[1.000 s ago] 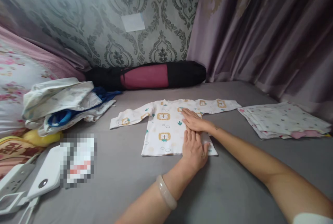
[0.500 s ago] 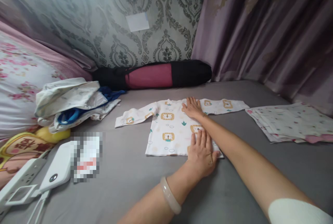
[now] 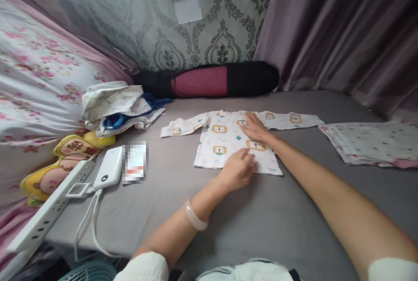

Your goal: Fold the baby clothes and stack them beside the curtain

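Observation:
A small white long-sleeved shirt [image 3: 225, 148] with a lion-face print lies spread flat on the grey sheet, both sleeves stretched out sideways. My right hand [image 3: 257, 129] rests on its upper right part near the neckline, fingers extended and palm down. Over the lower middle of the shirt is my left hand [image 3: 239, 171], a pale bangle on its wrist. Its fingers are bent and slightly smeared by motion; whether they touch or pinch the fabric is hidden.
Folded printed cloth [image 3: 372, 144] lies right, by the sleeve end. Rumpled clothes [image 3: 114, 105] are piled left. A black-and-red long bag [image 3: 202, 81] sits along the wall. Nearer left are a white power bank [image 3: 109, 165], a power strip [image 3: 48, 211], cables and a yellow plush [image 3: 62, 165].
My left hand has gone from lying flat on the shirt's lower right to bent fingers further left. My right hand stays on the upper part. The view has tilted down and turned left.

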A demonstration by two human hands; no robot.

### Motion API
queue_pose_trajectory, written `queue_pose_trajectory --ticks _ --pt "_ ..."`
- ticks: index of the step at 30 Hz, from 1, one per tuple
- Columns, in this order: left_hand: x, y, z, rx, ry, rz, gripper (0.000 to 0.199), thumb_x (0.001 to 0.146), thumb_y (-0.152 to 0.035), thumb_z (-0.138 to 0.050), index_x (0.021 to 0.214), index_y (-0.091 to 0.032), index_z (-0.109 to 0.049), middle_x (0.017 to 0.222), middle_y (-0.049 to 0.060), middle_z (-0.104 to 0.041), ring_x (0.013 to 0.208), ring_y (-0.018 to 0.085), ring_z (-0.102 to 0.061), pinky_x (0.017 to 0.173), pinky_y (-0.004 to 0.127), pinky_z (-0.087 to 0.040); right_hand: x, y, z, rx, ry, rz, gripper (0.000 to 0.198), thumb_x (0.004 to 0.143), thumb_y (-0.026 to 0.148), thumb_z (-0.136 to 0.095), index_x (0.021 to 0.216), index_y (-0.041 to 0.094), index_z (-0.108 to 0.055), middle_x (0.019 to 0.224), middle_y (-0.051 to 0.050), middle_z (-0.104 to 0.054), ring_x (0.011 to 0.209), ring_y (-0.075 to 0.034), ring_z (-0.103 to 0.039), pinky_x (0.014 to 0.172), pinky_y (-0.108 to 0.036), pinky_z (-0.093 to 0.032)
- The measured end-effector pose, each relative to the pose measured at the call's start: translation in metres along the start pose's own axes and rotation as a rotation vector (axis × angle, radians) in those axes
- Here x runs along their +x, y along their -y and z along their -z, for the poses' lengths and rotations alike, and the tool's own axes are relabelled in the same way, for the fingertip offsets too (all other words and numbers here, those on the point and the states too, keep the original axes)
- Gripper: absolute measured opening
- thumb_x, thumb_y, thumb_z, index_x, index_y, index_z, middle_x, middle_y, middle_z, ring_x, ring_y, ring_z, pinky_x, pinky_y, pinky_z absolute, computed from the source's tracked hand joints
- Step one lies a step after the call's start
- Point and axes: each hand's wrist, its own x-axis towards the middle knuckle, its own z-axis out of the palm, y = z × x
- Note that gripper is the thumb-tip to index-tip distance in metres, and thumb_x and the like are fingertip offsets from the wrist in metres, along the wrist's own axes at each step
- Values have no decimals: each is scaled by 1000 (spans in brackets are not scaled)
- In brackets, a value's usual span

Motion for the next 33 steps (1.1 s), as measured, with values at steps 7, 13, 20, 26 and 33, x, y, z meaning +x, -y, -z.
queue_pose_trajectory --ticks 7,13,20,26,33 --pt "-57 80 50 246 -321 706 24 89 -25 -49 110 -15 -55 106 14 -60 105 25 -57 96 40 -45 -77 9 1 -108 93 169 63 97 49 -22 151 19 -30 160 -11 -20 147 -29 -13 118 -50 -10" --pt "-75 85 56 184 -194 862 27 87 -32 -53 109 -15 -55 88 8 -64 92 23 -61 85 34 -47 -123 18 6 -115 82 261 59 98 49 -23 150 22 -33 158 -10 -24 146 -26 -17 117 -50 -13" --pt "-72 75 64 88 -117 902 30 86 -33 -56 111 -17 -56 86 6 -67 86 21 -63 76 29 -46 -161 26 14 -66 79 369 54 100 44 -24 149 26 -38 159 -7 -22 146 -26 -17 118 -49 -12" --pt "-82 87 72 9 -121 841 33 83 -34 -57 112 -17 -56 81 2 -64 80 19 -61 75 29 -47 -185 26 33 79 256 405 48 100 42 -30 146 36 -40 159 -1 -23 147 -25 -13 118 -53 -8" --pt "-50 72 52 279 -230 517 26 90 -31 -50 112 -16 -55 107 13 -61 102 25 -58 89 39 -48 -159 35 47 321 254 368 46 98 46 -33 112 24 -70 118 -5 -68 120 -24 -54 106 -40 -36"
